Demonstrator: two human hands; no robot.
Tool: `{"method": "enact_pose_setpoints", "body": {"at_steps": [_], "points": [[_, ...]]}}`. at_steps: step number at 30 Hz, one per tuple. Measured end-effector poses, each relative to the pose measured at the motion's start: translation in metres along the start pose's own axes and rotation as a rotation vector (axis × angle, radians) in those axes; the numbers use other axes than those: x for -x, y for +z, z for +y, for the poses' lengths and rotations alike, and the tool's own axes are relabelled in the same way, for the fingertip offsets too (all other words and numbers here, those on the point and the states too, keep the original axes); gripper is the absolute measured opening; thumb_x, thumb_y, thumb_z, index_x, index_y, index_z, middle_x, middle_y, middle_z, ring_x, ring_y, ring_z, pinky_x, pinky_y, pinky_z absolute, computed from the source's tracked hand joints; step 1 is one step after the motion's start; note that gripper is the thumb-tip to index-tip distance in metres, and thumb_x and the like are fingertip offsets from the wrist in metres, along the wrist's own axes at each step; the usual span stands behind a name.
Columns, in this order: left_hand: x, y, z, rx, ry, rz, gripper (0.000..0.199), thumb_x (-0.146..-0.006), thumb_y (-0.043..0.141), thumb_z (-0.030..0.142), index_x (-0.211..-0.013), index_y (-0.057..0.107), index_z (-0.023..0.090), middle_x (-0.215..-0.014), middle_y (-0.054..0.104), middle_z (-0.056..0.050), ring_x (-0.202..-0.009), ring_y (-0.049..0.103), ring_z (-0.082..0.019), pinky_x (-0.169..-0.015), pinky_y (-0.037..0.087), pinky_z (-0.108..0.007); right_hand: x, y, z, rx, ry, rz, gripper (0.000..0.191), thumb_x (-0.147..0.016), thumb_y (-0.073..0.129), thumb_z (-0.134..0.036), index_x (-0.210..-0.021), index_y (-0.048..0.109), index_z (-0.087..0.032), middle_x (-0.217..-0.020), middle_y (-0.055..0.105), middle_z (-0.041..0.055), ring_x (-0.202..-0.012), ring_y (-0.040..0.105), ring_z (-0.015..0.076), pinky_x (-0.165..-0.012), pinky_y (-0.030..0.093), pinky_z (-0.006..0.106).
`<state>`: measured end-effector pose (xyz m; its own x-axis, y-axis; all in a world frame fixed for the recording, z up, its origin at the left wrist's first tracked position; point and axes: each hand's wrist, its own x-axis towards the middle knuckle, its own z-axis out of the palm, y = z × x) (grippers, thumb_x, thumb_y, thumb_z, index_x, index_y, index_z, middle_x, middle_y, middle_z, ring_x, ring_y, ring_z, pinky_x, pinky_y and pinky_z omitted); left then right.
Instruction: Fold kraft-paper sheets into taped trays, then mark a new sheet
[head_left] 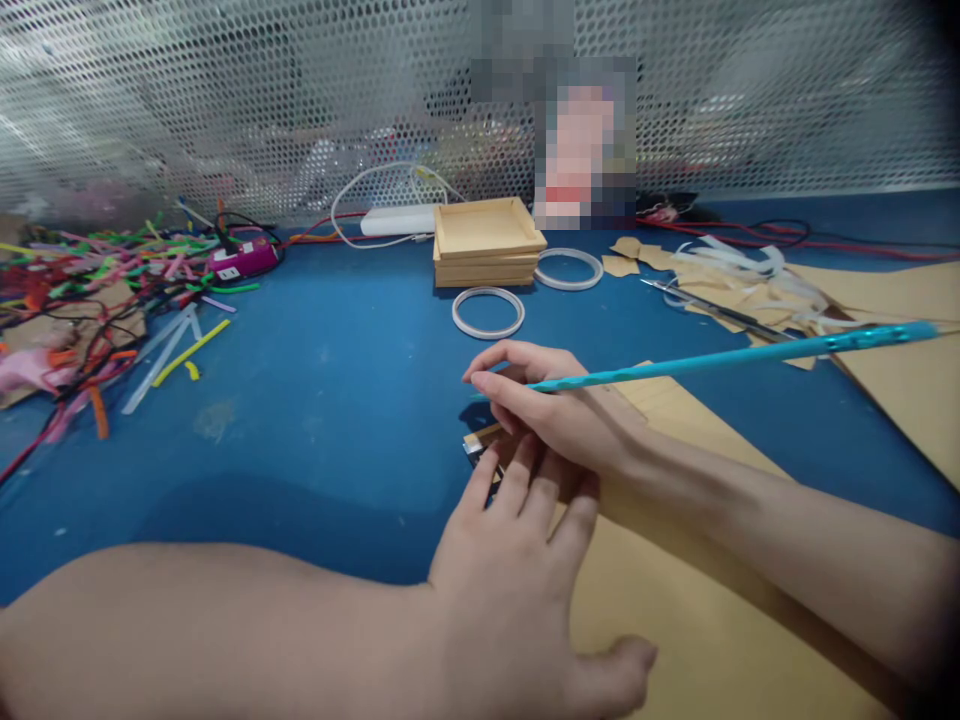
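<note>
My right hand (551,405) is closed around a turquoise pencil (675,368). Its tip points left and down near the edge of a brown sheet of cardboard or paper (675,600), while the long shaft reaches out to the right. Below it my left hand (517,530) lies flat, fingers stretched forward and thumb out to the side. Those fingers press on a dark thing with pale markings (474,453) at the sheet's edge. Most of that thing is hidden under my hands, so I cannot make out its kind.
Two tape rolls (488,313) lie beyond my hands, by stacked wooden trays (491,240). A white power strip (397,221) sits behind. Tangled coloured pipe cleaners (172,255) and a purple device (245,260) are left. Paper scraps (720,285) and a craft knife (724,312) lie right.
</note>
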<state>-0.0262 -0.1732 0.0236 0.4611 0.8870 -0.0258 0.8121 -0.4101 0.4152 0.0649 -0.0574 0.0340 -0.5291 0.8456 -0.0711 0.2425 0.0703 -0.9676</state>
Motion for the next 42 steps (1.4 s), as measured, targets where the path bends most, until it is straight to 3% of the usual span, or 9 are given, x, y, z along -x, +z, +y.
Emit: {"method": "enact_pose_setpoints", "body": {"at_steps": [5,9,21,32,42], "points": [[0.0,0.0,0.0,0.0,0.004,0.013,0.082,-0.085,0.043,0.064,-0.149,0.028,0.016,-0.158,0.015,-0.007,-0.146,0.007,-0.03,-0.119,0.005,-0.048,0.0,-0.002,0.005,0.025,-0.041,0.004,0.011,-0.082,0.059,-0.028,-0.09,0.058,-0.02,-0.054,0.053,-0.0054,-0.046,0.048,0.0094,-0.04,0.038,0.02],[0.0,0.0,0.0,-0.005,0.016,0.029,0.082,-0.085,0.042,0.064,-0.15,0.027,0.015,-0.158,0.016,-0.008,-0.145,0.008,-0.031,-0.119,0.004,-0.048,0.0,-0.003,0.008,0.051,-0.086,0.026,0.014,-0.076,0.065,-0.027,-0.08,0.053,-0.021,-0.062,0.058,-0.0038,-0.052,0.053,0.011,-0.045,0.042,0.022],[-0.001,0.0,0.0,-0.003,0.007,0.0,0.084,-0.085,0.043,0.064,-0.15,0.027,0.013,-0.158,0.01,-0.01,-0.146,-0.002,-0.028,-0.119,-0.001,-0.045,0.001,-0.001,0.004,0.141,-0.01,0.065,0.032,-0.074,0.067,-0.036,-0.061,0.042,-0.021,-0.05,0.047,-0.0064,-0.045,0.045,0.0093,-0.041,0.032,0.022],[-0.001,0.001,0.0,-0.012,0.009,-0.024,0.085,-0.084,0.043,0.065,-0.15,0.027,0.013,-0.158,0.011,-0.011,-0.145,-0.006,-0.032,-0.118,-0.004,-0.047,0.002,0.001,0.009,0.085,-0.039,-0.005,0.028,-0.072,0.063,-0.024,-0.057,0.039,-0.022,-0.051,0.049,-0.0043,-0.054,0.057,0.0141,-0.044,0.036,0.022],[0.0,0.0,0.001,0.005,0.0,-0.033,0.084,-0.084,0.042,0.065,-0.149,0.028,0.013,-0.158,0.014,-0.012,-0.145,0.004,-0.033,-0.118,-0.006,-0.047,0.002,0.002,0.011,0.068,-0.039,-0.017,0.025,-0.07,0.061,-0.017,-0.058,0.04,-0.021,-0.05,0.049,-0.0059,-0.053,0.056,0.013,-0.045,0.036,0.022]]}}
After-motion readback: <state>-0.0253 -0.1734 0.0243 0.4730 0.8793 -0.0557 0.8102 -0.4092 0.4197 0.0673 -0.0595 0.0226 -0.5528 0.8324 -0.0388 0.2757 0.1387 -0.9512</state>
